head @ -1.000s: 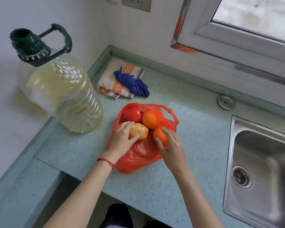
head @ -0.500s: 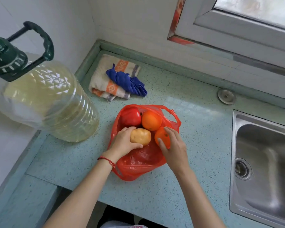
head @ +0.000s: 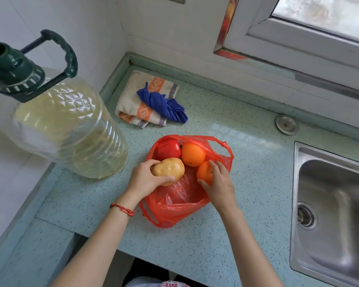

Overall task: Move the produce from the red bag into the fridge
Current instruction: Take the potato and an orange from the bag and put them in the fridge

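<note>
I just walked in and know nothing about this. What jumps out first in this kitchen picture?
The red bag lying open in the middle of the pale green counter grabs the eye, with a red pepper and an orange inside. The left hand grips a potato and the right hand holds a second orange. A big oil jug looms at the left.

A pale green speckled bench (head: pixel 247 162) fills the corner under white walls (head: pixel 91 23). At 1 o'clock is a white-framed window (head: pixel 298 38) giving daylight. At 3 o'clock a steel sink (head: pixel 330 204) is set in.
</note>
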Demonstrator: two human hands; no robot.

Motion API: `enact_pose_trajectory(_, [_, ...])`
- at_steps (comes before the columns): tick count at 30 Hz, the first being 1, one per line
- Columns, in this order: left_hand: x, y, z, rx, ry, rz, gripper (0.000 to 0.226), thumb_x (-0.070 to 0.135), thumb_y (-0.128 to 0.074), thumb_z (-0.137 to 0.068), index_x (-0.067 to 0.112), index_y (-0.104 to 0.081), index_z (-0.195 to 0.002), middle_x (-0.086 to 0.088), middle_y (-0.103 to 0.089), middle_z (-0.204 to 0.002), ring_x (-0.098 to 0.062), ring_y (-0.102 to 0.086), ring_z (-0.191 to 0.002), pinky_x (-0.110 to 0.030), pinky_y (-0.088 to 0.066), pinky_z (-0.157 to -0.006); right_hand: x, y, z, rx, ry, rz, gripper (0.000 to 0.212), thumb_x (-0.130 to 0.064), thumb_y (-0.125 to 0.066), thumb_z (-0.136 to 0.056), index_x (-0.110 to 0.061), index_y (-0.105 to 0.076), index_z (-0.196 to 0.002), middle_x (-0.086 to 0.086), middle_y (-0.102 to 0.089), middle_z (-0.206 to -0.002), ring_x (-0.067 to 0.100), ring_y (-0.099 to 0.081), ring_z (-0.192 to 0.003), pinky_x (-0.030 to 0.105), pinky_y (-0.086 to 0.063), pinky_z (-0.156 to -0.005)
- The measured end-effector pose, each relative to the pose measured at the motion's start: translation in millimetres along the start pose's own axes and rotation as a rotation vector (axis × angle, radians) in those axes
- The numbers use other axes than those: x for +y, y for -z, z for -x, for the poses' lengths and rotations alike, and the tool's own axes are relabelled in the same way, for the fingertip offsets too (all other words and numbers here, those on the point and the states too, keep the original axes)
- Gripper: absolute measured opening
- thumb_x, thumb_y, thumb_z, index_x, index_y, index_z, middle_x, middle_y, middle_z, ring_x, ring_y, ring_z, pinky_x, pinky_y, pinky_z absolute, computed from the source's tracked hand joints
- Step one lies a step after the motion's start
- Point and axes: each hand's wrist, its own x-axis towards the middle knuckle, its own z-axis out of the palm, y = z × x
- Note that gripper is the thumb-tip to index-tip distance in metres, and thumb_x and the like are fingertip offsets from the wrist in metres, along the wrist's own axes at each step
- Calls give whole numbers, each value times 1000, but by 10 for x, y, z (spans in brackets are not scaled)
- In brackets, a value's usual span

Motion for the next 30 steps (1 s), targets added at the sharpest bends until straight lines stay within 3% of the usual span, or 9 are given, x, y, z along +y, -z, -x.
enact_pose_trajectory(8, [-43,13,61,29,16,94,63,35,-83,-59,16,-60,-115,-5,-62,-111,-18,-55,-101,-31,-46,-87,-39,60,14,21,-22,-94,73,-36,-70,-76,-19,-35,-138,1,-37,-142,19,-36,-130,35,-36,-101])
enact_pose_trajectory(12, [-3,54,110,39,-6,187,61,33,-83,-60,18,-59,-114,2,-58,-102,-16,-54,-98,-29,-45,-82,-134,172,158,127,-32,-350,70,-30,-77,-70,-18,-46,-132,-1,-48,-132,14,-47,-117,23,-35,-96])
enact_pose_trajectory(16, [95,24,179,27,-51,256,58,29,-83,-62,19,-58,-113,9,-56,-96,-9,-53,-90,-16,-42,-70,-130,310,367,204,-161,-656,65,-24,-80,-67,-21,-53,-126,-3,-56,-120,11,-52,-109,25,-48,-89])
enact_pose_trajectory(19, [200,-70,258,-13,-80,301,55,25,-83,-62,19,-58,-111,13,-57,-93,-5,-54,-86,-14,-43,-69,-28,434,568,246,-260,-890,58,-16,-78,-70,-17,-56,-123,0,-59,-113,12,-56,-105,8,-48,-72])
enact_pose_trajectory(26, [476,-495,556,-165,-142,377,50,11,-81,-64,13,-59,-109,6,-63,-87,-6,-59,-75,-15,-52,-56,485,655,1212,385,-444,-1085,56,-18,-77,-71,-17,-57,-123,8,-61,-119,18,-58,-109,40,-47,-95])
enact_pose_trajectory(30, [645,-904,807,-277,-220,359,51,6,-82,-62,6,-60,-108,0,-64,-87,-4,-57,-74,-8,-47,-60,860,771,1670,522,-503,-1126,57,-16,-77,-70,-12,-56,-124,10,-63,-117,19,-59,-106,40,-47,-96])
